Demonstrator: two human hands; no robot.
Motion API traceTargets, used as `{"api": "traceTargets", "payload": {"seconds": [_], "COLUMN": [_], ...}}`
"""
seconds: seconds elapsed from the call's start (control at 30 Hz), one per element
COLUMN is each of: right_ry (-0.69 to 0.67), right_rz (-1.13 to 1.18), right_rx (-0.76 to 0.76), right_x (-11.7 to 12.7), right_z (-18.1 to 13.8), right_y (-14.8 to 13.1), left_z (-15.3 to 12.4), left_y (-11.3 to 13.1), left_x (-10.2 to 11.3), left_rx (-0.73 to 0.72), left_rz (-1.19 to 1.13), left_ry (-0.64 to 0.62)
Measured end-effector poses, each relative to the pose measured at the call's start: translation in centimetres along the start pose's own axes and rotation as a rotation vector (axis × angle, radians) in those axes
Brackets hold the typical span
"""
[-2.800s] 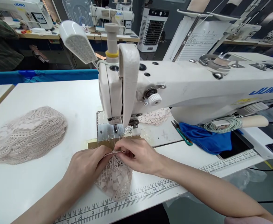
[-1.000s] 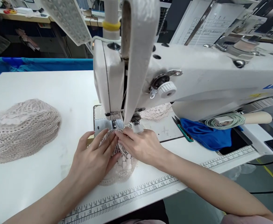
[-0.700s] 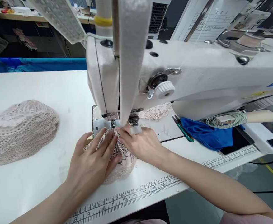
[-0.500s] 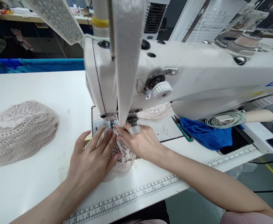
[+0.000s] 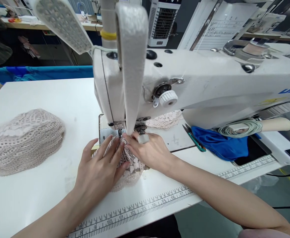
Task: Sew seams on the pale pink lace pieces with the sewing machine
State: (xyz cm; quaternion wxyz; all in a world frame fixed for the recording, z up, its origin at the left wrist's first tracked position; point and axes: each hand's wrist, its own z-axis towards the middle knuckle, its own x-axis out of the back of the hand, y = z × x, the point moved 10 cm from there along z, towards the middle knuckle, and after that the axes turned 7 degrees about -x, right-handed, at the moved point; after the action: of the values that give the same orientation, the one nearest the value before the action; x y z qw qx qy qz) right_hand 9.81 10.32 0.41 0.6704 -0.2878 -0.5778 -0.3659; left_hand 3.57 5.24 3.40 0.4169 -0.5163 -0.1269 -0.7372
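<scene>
A beige lace piece point(image 5: 135, 167) lies gathered at the needle and presser foot point(image 5: 120, 133) of a white sewing machine point(image 5: 199, 76). My left hand point(image 5: 99, 165) rests on the lace's left side, palm down, its fingers outstretched and apart. From the right, my right hand point(image 5: 151, 150) has its fingers closed on the lace right beside the presser foot; its thumb is hidden. More lace point(image 5: 166, 119) shows behind the needle, under the machine arm.
A pile of beige lace pieces point(image 5: 28, 142) lies on the left of the white table. Green-handled snips point(image 5: 195, 140), blue cloth point(image 5: 220, 142), a phone point(image 5: 256, 152) and a coil of pale cord point(image 5: 241, 128) lie to the right. A printed ruler point(image 5: 135, 211) runs along the front edge.
The view has shifted slightly, so the machine and table sit a little differently in the picture. Both hands keep almost the same places on the lace.
</scene>
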Motion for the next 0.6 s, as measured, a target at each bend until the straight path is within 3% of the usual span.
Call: {"api": "traceTargets", "payload": {"seconds": [0.6], "right_ry": [0.048], "right_rz": [-0.054], "right_rx": [-0.015], "right_x": [0.22], "right_z": [0.10], "right_y": [0.23], "left_z": [-0.02], "left_y": [-0.50], "left_x": [-0.14], "left_rx": [0.026], "left_rz": [-0.002], "left_ry": [-0.006]}}
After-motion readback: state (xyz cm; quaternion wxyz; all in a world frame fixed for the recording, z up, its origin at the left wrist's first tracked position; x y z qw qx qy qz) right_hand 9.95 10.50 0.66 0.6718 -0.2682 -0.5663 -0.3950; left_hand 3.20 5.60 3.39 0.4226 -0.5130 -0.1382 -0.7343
